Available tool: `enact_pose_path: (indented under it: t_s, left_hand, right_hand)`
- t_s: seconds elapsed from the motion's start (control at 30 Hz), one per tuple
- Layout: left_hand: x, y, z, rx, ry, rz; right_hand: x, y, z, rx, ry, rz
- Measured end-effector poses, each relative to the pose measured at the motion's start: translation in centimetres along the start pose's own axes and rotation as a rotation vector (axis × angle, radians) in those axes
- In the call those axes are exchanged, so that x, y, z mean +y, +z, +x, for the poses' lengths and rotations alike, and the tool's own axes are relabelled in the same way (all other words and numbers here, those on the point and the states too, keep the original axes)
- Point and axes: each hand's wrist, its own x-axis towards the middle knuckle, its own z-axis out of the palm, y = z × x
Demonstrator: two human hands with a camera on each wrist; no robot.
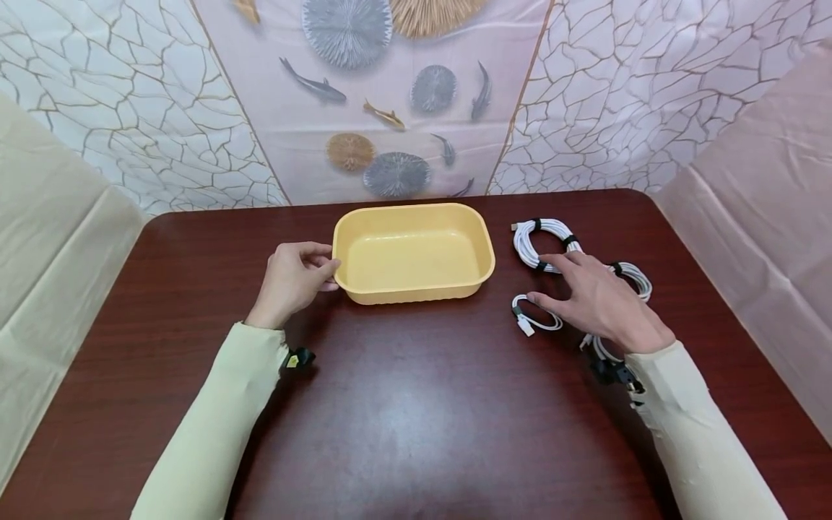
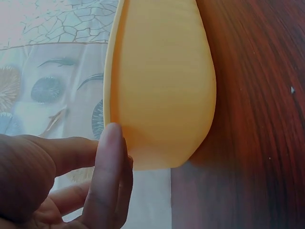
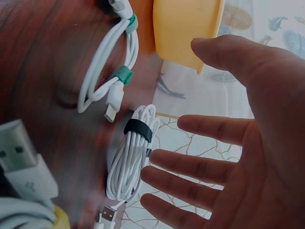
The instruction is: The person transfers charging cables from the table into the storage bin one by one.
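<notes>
Dark bench [image 1: 403, 404] extends near of the yellow tray [image 1: 412, 261], whose left end the left fingers [image 2: 106, 174] pinch; at right, right fingers [image 3: 195, 168] spread, gripping nothing, over coiled white cables [image 3: 127, 167].

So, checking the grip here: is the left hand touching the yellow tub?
Touching: the head view shows the left hand pinching the yellow tub by its left edge.

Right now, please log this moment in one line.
left fingers: pinch yellow tray | right fingers: spread, empty, near white cables | tray: on table
</notes>
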Motion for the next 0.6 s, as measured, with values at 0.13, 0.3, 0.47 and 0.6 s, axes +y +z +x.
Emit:
enact_pose_path:
  t_s: [0.13,0.3,0.47,0.6]
  left_hand:
    - [-0.16,0.13,0.01,-0.014,0.003,-0.025]
    - [-0.03,0.06,0.09,-0.015,0.024,-0.023]
    - [0.07,0.12,0.01,-0.014,0.019,-0.026]
    - [-0.07,0.17,-0.03,-0.007,0.013,-0.028]
  right_hand:
    - [0.17,0.09,-0.43,0.011,-0.005,0.003]
    - [0.25,-0.01,-0.68,0.019,-0.010,0.006]
    - [0.32,-0.21,-0.85,0.016,-0.022,0.002]
    - [0.49,-0.15,-0.97,-0.003,-0.028,-0.002]
